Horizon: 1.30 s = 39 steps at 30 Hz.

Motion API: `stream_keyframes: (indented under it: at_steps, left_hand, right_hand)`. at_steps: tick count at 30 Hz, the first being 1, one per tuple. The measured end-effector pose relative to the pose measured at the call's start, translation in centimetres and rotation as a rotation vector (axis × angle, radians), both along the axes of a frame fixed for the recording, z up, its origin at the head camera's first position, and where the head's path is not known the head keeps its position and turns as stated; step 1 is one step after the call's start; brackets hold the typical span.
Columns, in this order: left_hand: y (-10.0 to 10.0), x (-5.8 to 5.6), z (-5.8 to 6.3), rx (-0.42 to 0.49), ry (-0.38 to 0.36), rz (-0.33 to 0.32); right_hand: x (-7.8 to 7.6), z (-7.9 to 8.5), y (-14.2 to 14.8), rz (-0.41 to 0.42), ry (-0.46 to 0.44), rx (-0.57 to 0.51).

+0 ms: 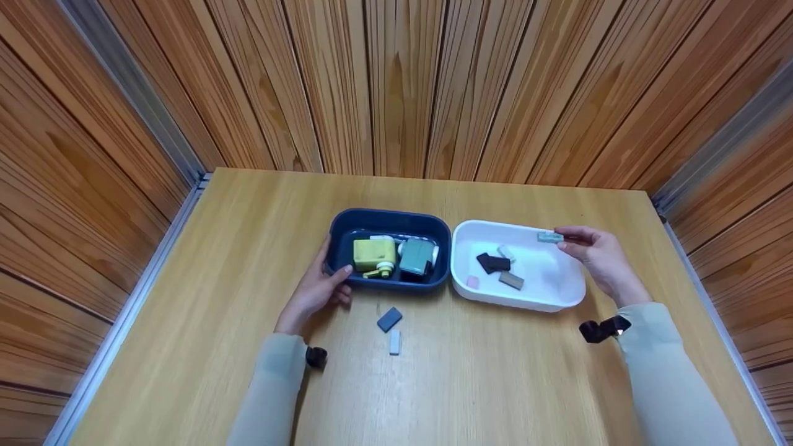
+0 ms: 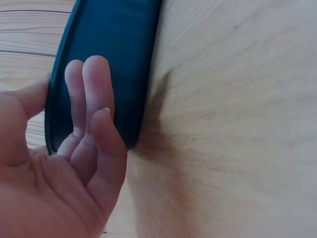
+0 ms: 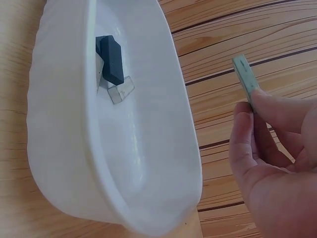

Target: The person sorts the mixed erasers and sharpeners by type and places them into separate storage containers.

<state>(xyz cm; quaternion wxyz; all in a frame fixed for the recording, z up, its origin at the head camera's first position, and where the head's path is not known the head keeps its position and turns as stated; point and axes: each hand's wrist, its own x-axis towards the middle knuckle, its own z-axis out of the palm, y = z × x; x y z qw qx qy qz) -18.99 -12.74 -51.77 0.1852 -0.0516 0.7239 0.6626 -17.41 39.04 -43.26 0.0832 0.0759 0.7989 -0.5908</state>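
My left hand (image 1: 317,290) grips the left end of a dark blue tub (image 1: 396,285), thumb over its rim. In the left wrist view, the fingers (image 2: 96,87) lie along the tub's outer wall (image 2: 131,64). Above the right end of a white tub (image 1: 551,291), my right hand (image 1: 600,254) pinches a small pale green eraser-like block (image 3: 244,74) between thumb and fingers. The white tub holds several small blocks: black ones (image 1: 494,263), a clear one (image 3: 121,90), a brownish grey one (image 1: 512,280) and a pink one (image 1: 473,282).
A yellow boxy object (image 1: 373,253) with a small crank-like part and a teal one (image 1: 416,255) sit inside the blue tub. On the table (image 1: 483,378) in front lie a dark blue block (image 1: 389,319) and a pale blue one (image 1: 394,342). Wood-patterned walls (image 1: 396,93) enclose the table.
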Motion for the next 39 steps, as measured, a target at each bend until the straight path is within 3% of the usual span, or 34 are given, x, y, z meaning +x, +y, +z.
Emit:
stream_keyframes:
  at_steps: [20, 39]
  left_hand:
    - [-0.11, -0.09, 0.18, -0.022, -0.023, -0.024]
    - [-0.04, -0.04, 0.18, -0.015, 0.004, -0.008]
  right_hand:
    - [0.49, -0.48, 0.45, 0.015, 0.024, -0.014]
    - [0.88, -0.63, 0.42, -0.001, 0.026, -0.051]
